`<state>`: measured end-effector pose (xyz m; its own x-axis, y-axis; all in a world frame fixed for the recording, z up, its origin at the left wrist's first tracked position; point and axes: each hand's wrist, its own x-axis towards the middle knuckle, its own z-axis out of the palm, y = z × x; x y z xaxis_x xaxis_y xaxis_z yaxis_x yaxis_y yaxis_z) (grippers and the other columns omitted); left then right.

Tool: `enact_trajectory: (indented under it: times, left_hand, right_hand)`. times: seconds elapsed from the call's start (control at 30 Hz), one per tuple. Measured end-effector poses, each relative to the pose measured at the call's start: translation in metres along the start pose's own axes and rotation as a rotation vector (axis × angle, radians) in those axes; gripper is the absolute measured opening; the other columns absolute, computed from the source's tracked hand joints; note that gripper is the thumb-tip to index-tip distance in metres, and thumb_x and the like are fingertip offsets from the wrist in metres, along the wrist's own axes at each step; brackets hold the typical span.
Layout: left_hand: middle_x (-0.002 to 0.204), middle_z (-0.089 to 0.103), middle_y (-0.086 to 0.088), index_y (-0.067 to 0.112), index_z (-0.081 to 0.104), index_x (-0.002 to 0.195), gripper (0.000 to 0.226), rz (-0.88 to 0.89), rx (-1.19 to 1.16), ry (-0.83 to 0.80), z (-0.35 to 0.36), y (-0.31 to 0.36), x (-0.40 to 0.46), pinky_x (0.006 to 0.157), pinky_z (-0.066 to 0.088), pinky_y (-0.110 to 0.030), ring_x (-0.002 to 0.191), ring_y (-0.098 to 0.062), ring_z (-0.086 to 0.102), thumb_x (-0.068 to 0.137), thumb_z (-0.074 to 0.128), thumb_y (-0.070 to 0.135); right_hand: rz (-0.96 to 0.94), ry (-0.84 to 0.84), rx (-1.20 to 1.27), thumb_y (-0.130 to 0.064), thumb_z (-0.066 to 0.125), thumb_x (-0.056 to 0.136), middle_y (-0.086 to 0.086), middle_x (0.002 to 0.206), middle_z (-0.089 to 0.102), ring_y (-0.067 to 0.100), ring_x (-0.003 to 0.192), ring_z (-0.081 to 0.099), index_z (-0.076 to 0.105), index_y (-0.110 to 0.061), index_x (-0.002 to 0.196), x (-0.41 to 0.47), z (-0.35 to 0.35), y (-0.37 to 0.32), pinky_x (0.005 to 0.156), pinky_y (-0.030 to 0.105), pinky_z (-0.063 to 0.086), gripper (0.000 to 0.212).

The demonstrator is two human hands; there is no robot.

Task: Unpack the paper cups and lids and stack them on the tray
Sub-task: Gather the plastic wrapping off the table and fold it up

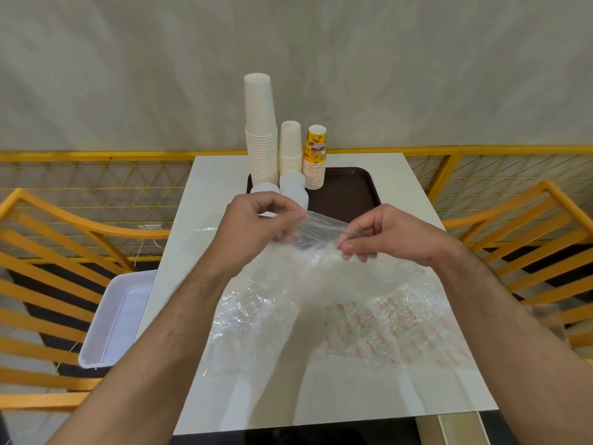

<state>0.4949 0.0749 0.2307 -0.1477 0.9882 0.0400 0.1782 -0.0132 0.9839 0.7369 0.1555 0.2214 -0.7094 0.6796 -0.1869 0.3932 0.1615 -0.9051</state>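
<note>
Two bare forearms enter from the near edge of the white table (417,194) and meet above its middle. Beneath them, over the near half of the table, lies crumpled clear plastic wrapping (321,303), the right-hand portion printed with red lettering. The left hand (256,226) and the right hand (385,236) each pinch the far end of this wrapping between thumb and curled fingers, holding a strip of it taut between them, lifted off the table top.

At the far edge of the table sits a dark brown tray (349,191). Its left half carries three inverted stacks of cups: a tall white cup stack (260,136) at the far left corner, a shorter white cup stack (290,146) just beside it, and a yellow printed cup stack (315,159) to the right of that. In front of the white stacks, at the tray's near left corner, stand two low stacks of white lids (292,186), partly hidden by the left hand. The right half of the tray is bare.

A white plastic bin (118,319) sits beside the left edge of the table. Orange wooden chairs (54,252) flank both sides, with a yellow mesh railing (96,175) behind.
</note>
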Motion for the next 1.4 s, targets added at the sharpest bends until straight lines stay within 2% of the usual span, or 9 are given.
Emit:
enact_trajectory:
  times: [0.33, 0.43, 0.53, 0.77, 0.93, 1.1, 1.17, 1.27, 1.4]
  left_hand:
    - [0.079, 0.074, -0.008, 0.010, 0.069, 0.079, 0.038, -0.172, -0.118, 0.157, 0.006, 0.003, -0.003, 0.059, 0.058, -0.030, 0.066, -0.025, 0.073, 0.098, 0.055, 0.040]
    - [0.088, 0.074, -0.005, 0.015, 0.068, 0.095, 0.028, -0.118, -0.075, 0.088, 0.001, 0.002, -0.009, 0.062, 0.057, -0.033, 0.068, -0.022, 0.072, 0.094, 0.058, 0.042]
    - [0.095, 0.072, -0.014, 0.027, 0.053, 0.119, 0.032, -0.023, -0.108, -0.024, -0.006, -0.006, -0.018, 0.066, 0.061, -0.039, 0.067, -0.027, 0.071, 0.091, 0.068, 0.020]
    - [0.084, 0.068, -0.004, 0.009, 0.063, 0.063, 0.044, -0.003, -0.110, 0.061, -0.038, -0.041, -0.021, 0.066, 0.054, -0.023, 0.069, -0.013, 0.066, 0.088, 0.045, -0.022]
    - [0.098, 0.067, -0.005, 0.014, 0.073, 0.102, 0.020, -0.215, -0.242, 0.150, -0.057, -0.066, -0.025, 0.065, 0.056, -0.023, 0.071, -0.018, 0.070, 0.097, 0.058, 0.003]
    - [0.127, 0.058, 0.009, 0.025, 0.058, 0.135, 0.063, -0.311, -0.246, -0.067, -0.084, -0.084, -0.040, 0.069, 0.059, -0.031, 0.092, -0.030, 0.071, 0.083, 0.069, -0.009]
    - [0.125, 0.062, -0.001, 0.030, 0.053, 0.139, 0.074, -0.337, -0.196, -0.140, -0.096, -0.091, -0.043, 0.071, 0.059, -0.031, 0.093, -0.029, 0.071, 0.080, 0.071, -0.012]
    - [0.111, 0.069, -0.013, 0.036, 0.049, 0.140, 0.078, -0.364, -0.149, -0.146, -0.106, -0.099, -0.047, 0.070, 0.059, -0.032, 0.091, -0.027, 0.071, 0.081, 0.073, -0.010]
    - [0.117, 0.068, 0.011, 0.039, 0.045, 0.143, 0.081, -0.358, -0.175, -0.104, -0.108, -0.110, -0.048, 0.069, 0.060, -0.034, 0.099, -0.030, 0.070, 0.083, 0.073, -0.006]
  right_hand:
    - [0.011, -0.048, 0.017, -0.032, 0.071, 0.083, 0.008, 0.089, 0.077, 0.016, 0.069, 0.062, 0.079, -0.012, 0.100, 0.000, 0.001, 0.000, 0.064, 0.030, 0.048, 0.027]
    - [0.025, -0.055, 0.046, -0.032, 0.071, 0.084, 0.008, 0.088, 0.076, 0.016, 0.068, 0.064, 0.079, -0.014, 0.098, 0.001, 0.000, 0.003, 0.063, 0.030, 0.048, 0.024]
    - [0.051, -0.048, 0.075, -0.033, 0.069, 0.084, 0.008, 0.088, 0.076, 0.017, 0.069, 0.065, 0.079, -0.014, 0.099, 0.002, 0.001, 0.006, 0.064, 0.029, 0.051, 0.026]
    - [0.187, 0.024, 0.287, -0.009, 0.064, 0.094, 0.016, 0.095, 0.075, 0.025, 0.076, 0.070, 0.064, -0.017, 0.125, -0.002, 0.005, 0.036, 0.071, 0.032, 0.056, 0.032]
    - [0.156, 0.375, 0.566, -0.011, 0.054, 0.102, 0.017, 0.101, 0.075, 0.025, 0.072, 0.070, 0.054, -0.019, 0.117, 0.012, 0.042, 0.050, 0.072, 0.034, 0.056, 0.017]
    - [0.096, 0.293, 0.627, -0.002, 0.062, 0.092, 0.014, 0.112, 0.073, 0.025, 0.087, 0.071, 0.061, -0.010, 0.101, 0.019, 0.071, 0.057, 0.083, 0.032, 0.059, 0.012]
    - [0.098, 0.388, 0.568, 0.002, 0.056, 0.097, 0.007, 0.106, 0.075, 0.018, 0.080, 0.070, 0.068, -0.008, 0.096, 0.026, 0.079, 0.063, 0.080, 0.031, 0.057, 0.015]
    - [0.129, 0.486, 0.626, -0.008, 0.051, 0.103, 0.001, 0.119, 0.072, 0.016, 0.082, 0.070, 0.069, -0.017, 0.116, 0.035, 0.086, 0.064, 0.077, 0.031, 0.057, 0.024]
    - [0.140, 0.352, 0.732, -0.010, 0.068, 0.088, 0.007, 0.126, 0.068, 0.029, 0.098, 0.071, 0.065, -0.021, 0.126, 0.036, 0.100, 0.069, 0.091, 0.036, 0.058, 0.039]
